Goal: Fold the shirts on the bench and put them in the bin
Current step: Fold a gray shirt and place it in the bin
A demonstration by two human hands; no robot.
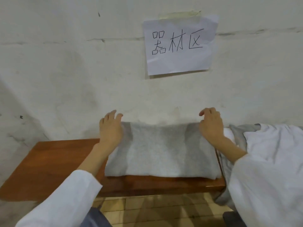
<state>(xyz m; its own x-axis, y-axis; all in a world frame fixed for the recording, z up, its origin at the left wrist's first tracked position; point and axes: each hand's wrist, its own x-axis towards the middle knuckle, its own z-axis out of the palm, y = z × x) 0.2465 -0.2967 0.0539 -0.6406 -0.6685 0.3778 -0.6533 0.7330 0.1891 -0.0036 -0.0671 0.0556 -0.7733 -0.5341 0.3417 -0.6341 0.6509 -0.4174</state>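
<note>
Grey shirt [164, 149] lies folded into a flat rectangle on the wooden worktop [54, 161], toward its right end; far edge at the foot of the wall [65, 71], near edge set back a little from the worktop's front lip.

Left hand [111, 128] sits on the shirt's far left corner, heel and palm on the cloth; fingers [110, 114] loosely straight and spread, tips past the far edge toward the wall, gripping nothing.

Right hand [212, 125] sits at the far right corner; fingers [205, 112] curled and raised above the edge, thumb against the cloth; cannot tell whether it pinches the corner or only touches it; some motion blur here.

Both forearms reach forward, roughly parallel, backs of hands up; white sleeves [70, 194] pushed back from the wrists.

Shirt's right side runs just beside the worktop's right end; past it, a heap of white and grey clothes [270, 141] partly under the right sleeve. Left of the shirt, bare wood runs out to the worktop's left end. Tiled floor [147, 208] below the front lip; a taped paper sign [178, 46] with handwritten characters on the wall above.
</note>
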